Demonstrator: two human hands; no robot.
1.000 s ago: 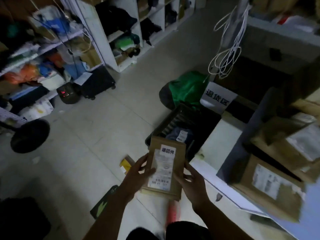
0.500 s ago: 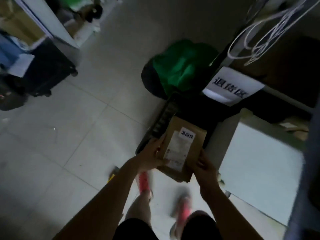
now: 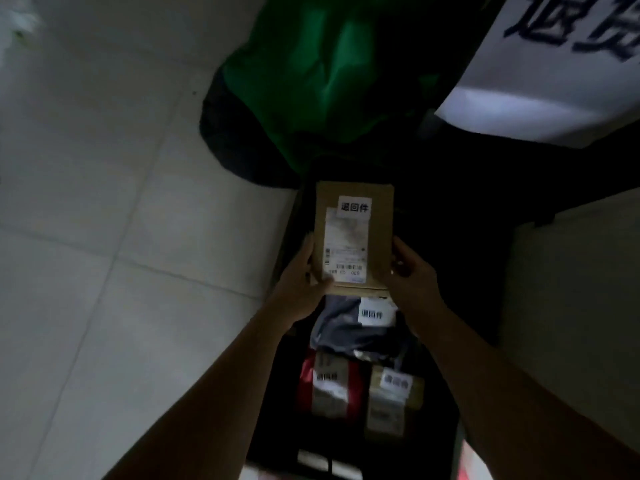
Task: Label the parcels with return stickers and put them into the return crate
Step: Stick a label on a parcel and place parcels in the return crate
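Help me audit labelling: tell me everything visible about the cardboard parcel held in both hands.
The cardboard parcel is a flat brown box, held label-up over the black crate. A white return sticker with black characters sits near its far edge, overlapping a white shipping label. The left hand grips its left edge, the right hand its right.

- The box [image 3: 377, 216] is brown cardboard, matt and a bit rough.
- Its sticker [image 3: 354, 207] and label [image 3: 346, 251] are smooth white paper.
- The crate [image 3: 301, 216] looks like dull dark plastic.
- The grey bag [image 3: 343, 327] is thin, wrinkly plastic with a little shine.
- The red parcel [image 3: 306, 386] looks shiny.
- The green bag [image 3: 311, 71] is soft and creased.
- The floor [image 3: 104, 202] is smooth pale tile.
- The sign [image 3: 554, 91] is white paper.
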